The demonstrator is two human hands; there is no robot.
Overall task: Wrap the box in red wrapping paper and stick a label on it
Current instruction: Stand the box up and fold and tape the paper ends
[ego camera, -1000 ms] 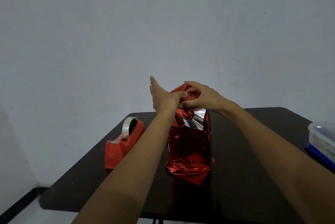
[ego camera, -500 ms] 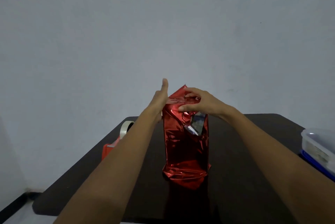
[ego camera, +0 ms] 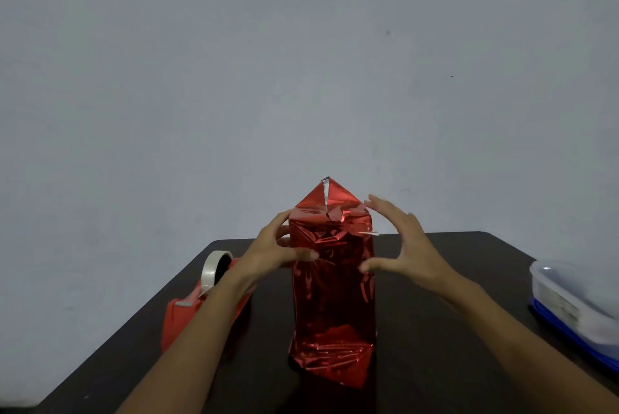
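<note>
The tall box [ego camera: 331, 296], covered in shiny red wrapping paper, stands upright in the middle of the dark table [ego camera: 435, 330]. At its far top edge a triangular paper flap [ego camera: 326, 194] sticks straight up. Loose paper is crumpled at the box's foot. My left hand [ego camera: 271, 253] grips the upper left edge, thumb on the near face and fingers around the side. My right hand [ego camera: 405, 246] hovers beside the upper right edge with fingers spread, holding nothing. No label is in view.
A red tape dispenser [ego camera: 181, 316] with a roll of clear tape [ego camera: 212, 271] sits left of the box, partly behind my left forearm. A clear plastic container with a blue base [ego camera: 576, 296] stands at the table's right edge. A plain wall is behind.
Both hands have come off the top of the box, where they pressed the paper down. The left now holds the upper side, the right has spread open. The far flap stands upright.
</note>
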